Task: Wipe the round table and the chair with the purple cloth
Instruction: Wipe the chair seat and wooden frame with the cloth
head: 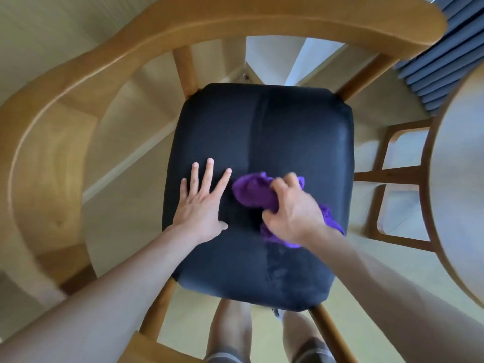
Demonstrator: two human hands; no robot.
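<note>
A wooden chair (86,74) with a curved armrest-back stands below me, its black padded seat (282,132) filling the middle of the view. My right hand (293,208) grips the bunched purple cloth (251,191) and holds it against the seat's centre. Part of the cloth trails out under my wrist to the right. My left hand (203,203) lies flat on the seat with fingers spread, just left of the cloth. The round table (461,184) shows at the right edge, its pale top cut off by the frame.
The table's wooden base frame (392,179) stands right of the seat. Blue pleated curtains (445,56) hang at the upper right. Pale flooring surrounds the chair. My legs (233,334) stand just in front of the seat's near edge.
</note>
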